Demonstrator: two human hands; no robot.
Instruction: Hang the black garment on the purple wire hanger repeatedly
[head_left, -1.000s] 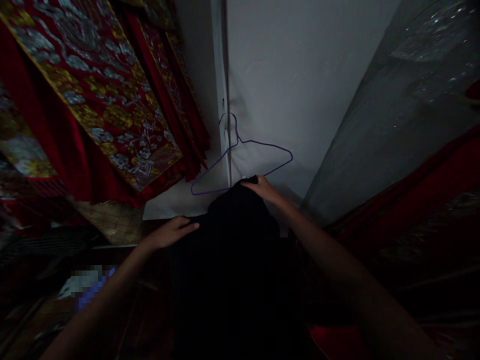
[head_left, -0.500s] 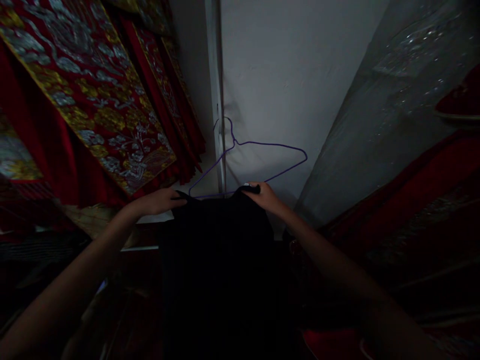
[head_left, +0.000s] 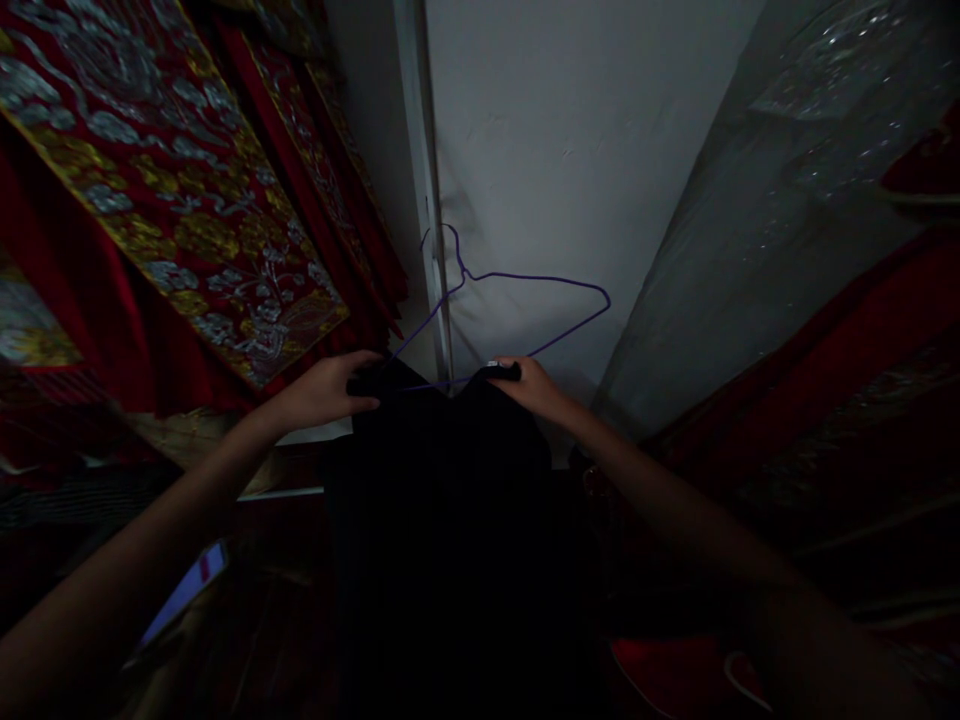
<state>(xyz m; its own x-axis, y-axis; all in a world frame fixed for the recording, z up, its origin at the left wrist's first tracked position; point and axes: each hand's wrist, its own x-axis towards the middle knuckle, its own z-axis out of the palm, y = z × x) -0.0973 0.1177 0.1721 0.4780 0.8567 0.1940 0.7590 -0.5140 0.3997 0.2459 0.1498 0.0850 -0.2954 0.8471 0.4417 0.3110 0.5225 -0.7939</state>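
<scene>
A dark garment (head_left: 450,500) hangs down between my hands; its lower part melts into shadow and its kind cannot be made out. My left hand (head_left: 330,388) grips its upper left edge, thumb and fingers closed round the cloth. At the upper right edge, near a small white label, my right hand (head_left: 529,385) pinches the fabric. Behind the garment is a thin purple clothes hanger (head_left: 555,277), its hook at a grey upright pole (head_left: 424,150). Cloth covers the hanger's lower left corner, while its right corner stays uncovered.
Red robes with gold and silver embroidery (head_left: 217,230) hang at the left. To the right is a clear plastic cover (head_left: 697,230) beside red cloth (head_left: 825,330). A pale wall (head_left: 562,130) stands behind. A lit phone screen (head_left: 187,590) shows at the lower left.
My left hand has raised the garment's left edge up over the hanger's lower left corner. The right hand keeps its hold. More of the phone screen shows, and the view has shifted slightly.
</scene>
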